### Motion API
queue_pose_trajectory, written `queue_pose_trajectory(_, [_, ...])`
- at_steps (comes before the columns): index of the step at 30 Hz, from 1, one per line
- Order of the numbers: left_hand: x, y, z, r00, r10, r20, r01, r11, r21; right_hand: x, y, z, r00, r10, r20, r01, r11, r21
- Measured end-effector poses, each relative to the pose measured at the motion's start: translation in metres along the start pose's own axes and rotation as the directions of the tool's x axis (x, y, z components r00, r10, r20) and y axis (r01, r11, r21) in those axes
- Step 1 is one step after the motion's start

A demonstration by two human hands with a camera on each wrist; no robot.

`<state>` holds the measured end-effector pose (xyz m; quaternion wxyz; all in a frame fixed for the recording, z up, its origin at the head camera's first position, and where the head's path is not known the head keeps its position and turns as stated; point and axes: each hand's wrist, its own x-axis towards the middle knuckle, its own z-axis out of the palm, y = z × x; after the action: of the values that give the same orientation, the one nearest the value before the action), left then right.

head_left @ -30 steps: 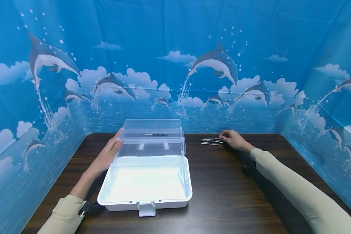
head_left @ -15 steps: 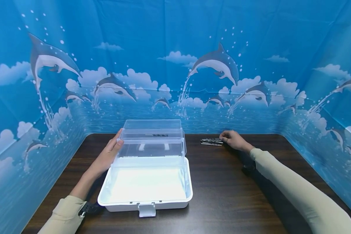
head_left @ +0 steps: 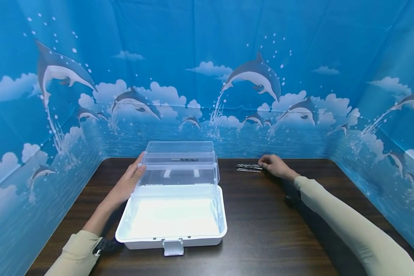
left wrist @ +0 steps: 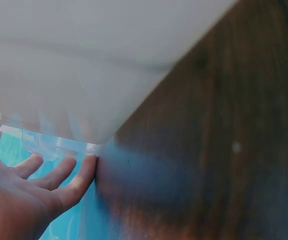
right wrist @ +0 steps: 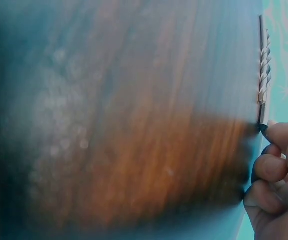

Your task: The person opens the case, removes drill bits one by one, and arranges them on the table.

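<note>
A white storage box (head_left: 172,242) stands with its clear lid and tiers raised at the back. My left hand (head_left: 129,179) holds the left edge of the raised clear tray (head_left: 179,165), thumb on the near side. In the left wrist view, its spread fingers (left wrist: 78,182) bend toward the box's clear edge. A dark drill bit (head_left: 184,159) shows through the upper tier. To the right, several drill bits (head_left: 248,167) lie side by side on the table. My right hand (head_left: 275,165) pinches the right end of a drill bit (right wrist: 264,70) there with thumb and forefinger.
The dark wooden table (head_left: 262,222) carries the box on its left half. A blue dolphin-print curtain (head_left: 200,76) encloses the back and both sides, close behind the drill bits. The box's front latch (head_left: 173,247) hangs down toward me.
Almost nothing moves. My right hand stays at the ends of the drill bits with only a slight shift, and my left hand keeps its hold on the box.
</note>
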<state>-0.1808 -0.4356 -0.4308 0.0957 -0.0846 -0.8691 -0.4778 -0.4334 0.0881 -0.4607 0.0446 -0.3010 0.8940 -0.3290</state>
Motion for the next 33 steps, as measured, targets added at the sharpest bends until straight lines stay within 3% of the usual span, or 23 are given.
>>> queue_pose_trajectory(6, [0.0,-0.001,0.001,1.0,0.009,0.008,-0.009,1.0,-0.013,0.0,-0.005,-0.004,0.999,0.042,-0.031,-0.041,0.999,0.033])
queue_pose_trajectory(10, [0.0,-0.001,0.0,1.0,0.004,0.007,-0.004,1.0,-0.009,0.003,-0.021,-0.011,0.996,0.045,-0.073,-0.039,0.997,0.074])
queue_pose_trajectory(16, [0.001,-0.001,-0.002,1.0,-0.025,-0.001,0.025,1.0,0.004,0.008,-0.06,-0.017,0.995,-0.062,-0.073,0.07,0.992,0.108])
queue_pose_trajectory(22, [0.002,-0.005,-0.002,1.0,-0.025,0.001,0.025,1.0,0.006,0.01,-0.104,-0.006,0.987,-0.151,-0.054,0.157,0.978,0.139])
queue_pose_trajectory(29, [0.004,-0.003,-0.003,0.999,-0.039,0.001,0.039,0.999,0.015,0.017,-0.161,0.008,0.963,-0.262,-0.055,0.267,0.955,0.13])
queue_pose_trajectory(33, [0.003,-0.004,-0.003,0.999,-0.05,0.0,0.05,0.999,0.019,0.021,-0.193,0.018,0.939,-0.343,-0.012,0.342,0.934,0.102])
